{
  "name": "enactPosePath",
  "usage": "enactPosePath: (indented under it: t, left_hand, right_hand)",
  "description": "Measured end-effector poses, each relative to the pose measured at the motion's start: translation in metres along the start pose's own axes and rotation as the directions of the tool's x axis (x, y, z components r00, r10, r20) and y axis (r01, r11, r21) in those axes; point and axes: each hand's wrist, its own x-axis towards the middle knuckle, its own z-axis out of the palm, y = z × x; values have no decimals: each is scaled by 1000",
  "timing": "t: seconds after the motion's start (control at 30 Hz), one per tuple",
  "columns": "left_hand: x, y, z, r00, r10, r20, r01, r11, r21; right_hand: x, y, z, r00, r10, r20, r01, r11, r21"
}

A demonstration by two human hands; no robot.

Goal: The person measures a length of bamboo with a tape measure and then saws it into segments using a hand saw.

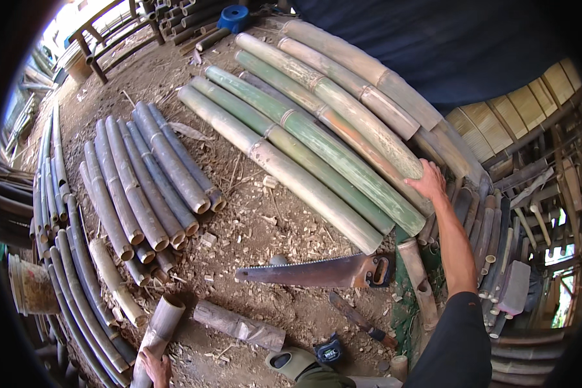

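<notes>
My right hand (428,181) rests flat on the cut end of a thick pale bamboo pole (343,103), one of several large green and tan poles laid side by side on the dirt. At the bottom left, my left hand (154,366) grips a short hollow bamboo tube (160,326) that points up toward the piles. A hand saw (317,271) with a rusty blade and dark handle lies on the ground between my hands. A short grey bamboo piece (239,326) lies beside the tube.
A stack of thinner grey bamboo poles (142,187) lies at the left. Wood chips cover the dirt. A machete (359,317), a tape measure (330,352) and my shoe (291,362) are near the bottom. More poles pile up at the right (498,258).
</notes>
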Motion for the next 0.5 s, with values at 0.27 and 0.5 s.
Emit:
enactPosePath:
  t: [0.27,0.5]
  left_hand:
    - [16,-91,62,974,212,85,-221,785,579]
    - [-16,18,-5,1000,-6,-3,6,980,198]
  right_hand:
    - [9,-65,-17,984,-167,62,178,949,-260]
    - [21,-43,-7,907,-273,-321,391,828,401]
